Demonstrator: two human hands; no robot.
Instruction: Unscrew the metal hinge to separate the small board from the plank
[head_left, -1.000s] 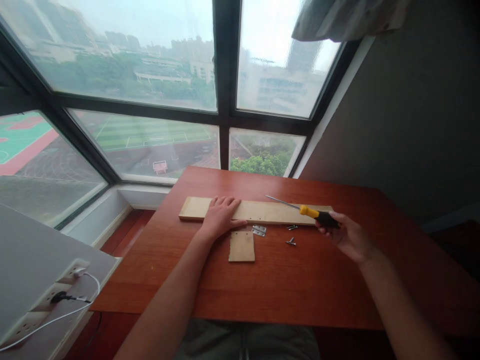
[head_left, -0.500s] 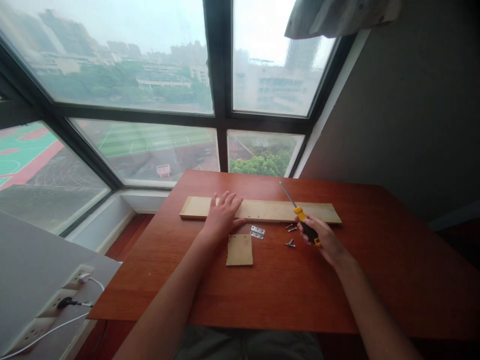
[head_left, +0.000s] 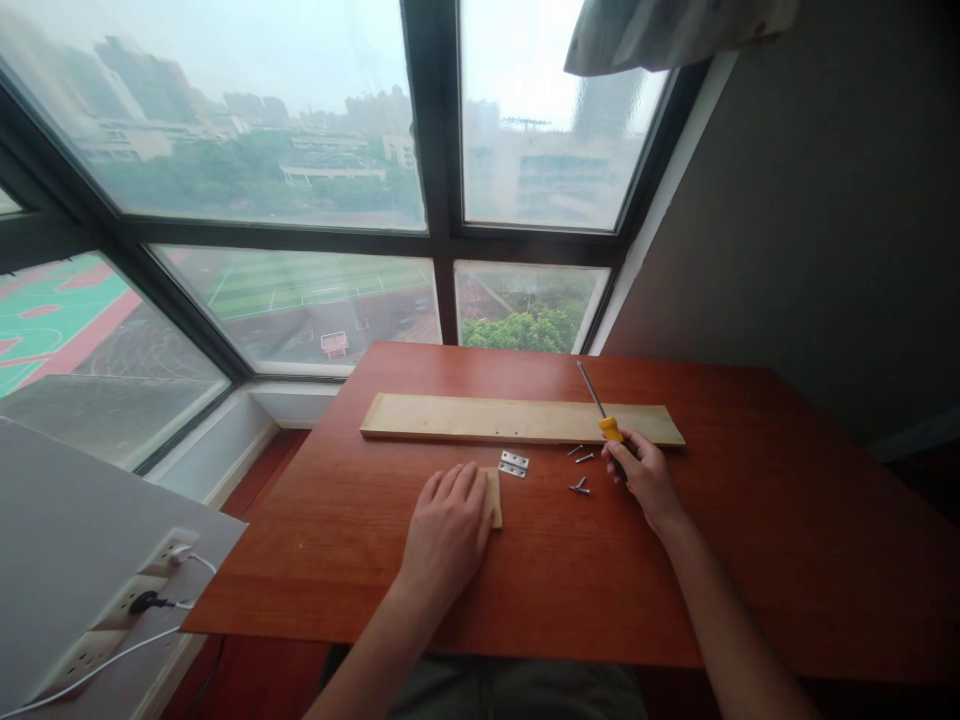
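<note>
My left hand (head_left: 448,520) lies over a small square wooden board (head_left: 494,500), its fingers close together and bent over the piece. Most of that board and my thumb are hidden beneath the hand. In my right hand (head_left: 643,478) is a screwdriver (head_left: 611,430) with a yellow and black handle, its shaft pointing up and away to the left. A silver hinge (head_left: 514,463) rests just right of the small board. Beyond it lies a long pale wooden plank (head_left: 442,415) with small holes near its front edge. Several screws (head_left: 579,487) are scattered between the hinge and my right hand.
All of this is on a reddish-brown table (head_left: 337,560) set against large windows (head_left: 300,300). A grey wall (head_left: 810,230) slopes along the right. At the lower left, sockets (head_left: 139,600) with plugs and cables sit on a low white wall.
My left hand has left the long plank and come nearer, onto the small board. My right hand has shifted slightly right with the screwdriver, which now points up more steeply.
</note>
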